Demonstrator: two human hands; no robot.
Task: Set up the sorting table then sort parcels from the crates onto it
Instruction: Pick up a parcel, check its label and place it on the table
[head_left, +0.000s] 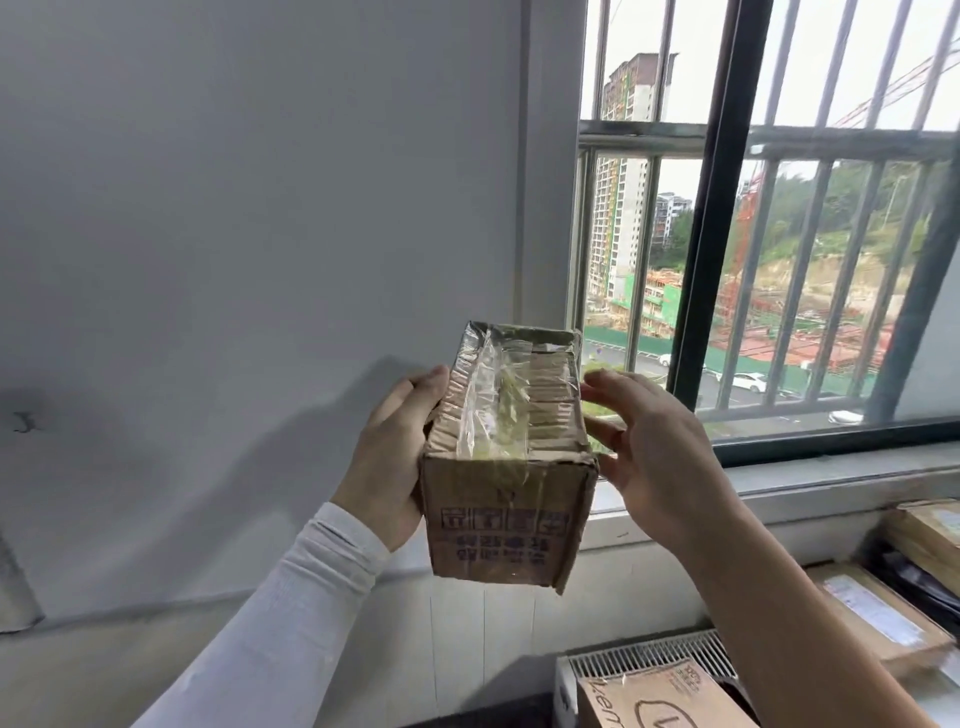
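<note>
Parcel (506, 457) up in your left hand (387, 462), fingers wrapped round its side; right hand (662, 457) open alongside; steady it with both before setting down.

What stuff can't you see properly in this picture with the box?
- Cardboard box: the printed marks on its front are too blurred to read, head view.
- Left hand: its fingertips are hidden behind the box.
- Right hand: whether it touches the box is unclear.
- Parcels at lower right: cut off by the picture's edge and the right arm; their labels are too small to read.
- Sorting table and crates: not clearly in view.
</note>
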